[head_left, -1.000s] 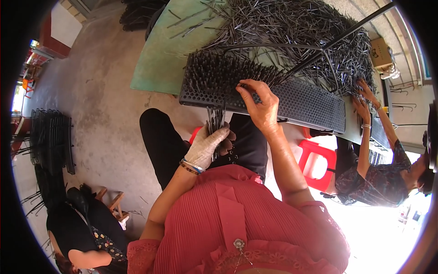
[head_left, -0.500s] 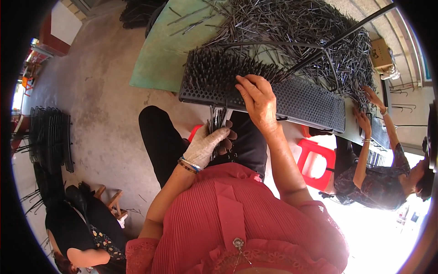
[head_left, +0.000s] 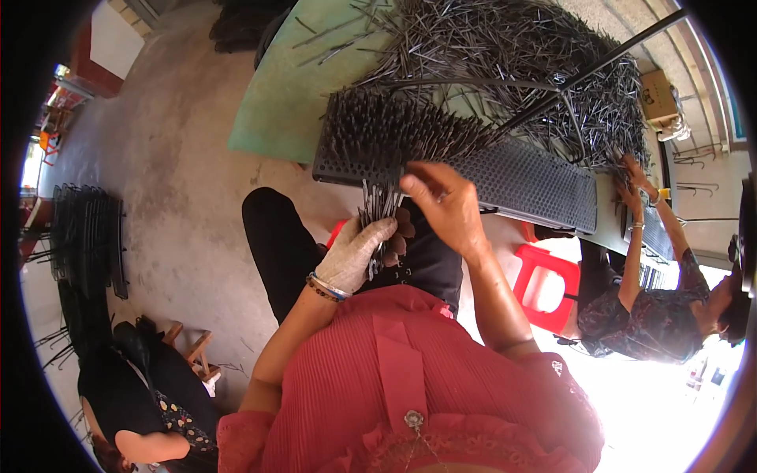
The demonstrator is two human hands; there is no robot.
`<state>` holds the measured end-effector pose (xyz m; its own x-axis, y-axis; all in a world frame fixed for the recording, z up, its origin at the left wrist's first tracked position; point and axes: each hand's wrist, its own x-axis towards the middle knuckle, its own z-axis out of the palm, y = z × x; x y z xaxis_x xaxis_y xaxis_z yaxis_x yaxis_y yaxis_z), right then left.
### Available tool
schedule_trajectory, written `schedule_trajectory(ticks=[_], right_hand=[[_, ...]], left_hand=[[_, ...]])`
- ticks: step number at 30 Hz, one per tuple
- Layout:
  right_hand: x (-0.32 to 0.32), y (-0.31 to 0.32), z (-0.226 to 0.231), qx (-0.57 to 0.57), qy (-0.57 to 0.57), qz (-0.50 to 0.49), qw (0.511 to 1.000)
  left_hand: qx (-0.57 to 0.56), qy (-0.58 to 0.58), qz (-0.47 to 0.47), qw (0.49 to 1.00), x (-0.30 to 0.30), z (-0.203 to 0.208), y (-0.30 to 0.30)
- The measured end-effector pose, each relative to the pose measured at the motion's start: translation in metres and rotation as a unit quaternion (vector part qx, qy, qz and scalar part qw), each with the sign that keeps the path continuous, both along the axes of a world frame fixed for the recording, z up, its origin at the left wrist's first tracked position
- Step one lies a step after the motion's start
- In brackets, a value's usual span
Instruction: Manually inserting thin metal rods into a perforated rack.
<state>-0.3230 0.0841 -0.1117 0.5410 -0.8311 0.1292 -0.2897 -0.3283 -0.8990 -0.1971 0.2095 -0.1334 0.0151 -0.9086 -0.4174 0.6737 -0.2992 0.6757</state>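
My left hand point(head_left: 351, 256), in a pale glove with dark fingertips, is closed around a bundle of thin dark strips point(head_left: 381, 206) that point upward. Bare and curled, my right hand point(head_left: 448, 206) is beside the top of this bundle, thumb and forefinger close to the strips' tips; whatever is between them is too small to make out. Just beyond both hands lies a long black perforated board point(head_left: 520, 180). Many strips point(head_left: 378, 126) stand upright in the holes of its left part, while rows of bare holes show on its right part.
Behind the board, a large heap of loose dark strips point(head_left: 505, 39) covers the green tabletop point(head_left: 272, 110). A black metal rod frame point(head_left: 607, 59) crosses above it. At right, a co-worker's hands point(head_left: 635, 189) reach to the heap's edge, near a red stool point(head_left: 544, 288). Black racks point(head_left: 87, 236) stand at left.
My right hand has drawn back from the upright strips on the board toward the bundle in my left hand, its fingers curling. The co-worker's hands have shifted slightly.
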Motion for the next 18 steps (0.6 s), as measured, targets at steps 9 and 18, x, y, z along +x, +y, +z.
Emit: schedule_trajectory(ticks=[9, 18], right_hand=[[-0.012, 0.001, -0.014, 0.313, -0.1, 0.025, 0.944], [0.005, -0.01, 0.004, 0.132, -0.184, -0.072, 0.971]], left_hand=[[0.009, -0.001, -0.013, 1.0, -0.004, -0.001, -0.001], [0.05, -0.051, 0.064, 0.995, 0.004, -0.007, 0.005]])
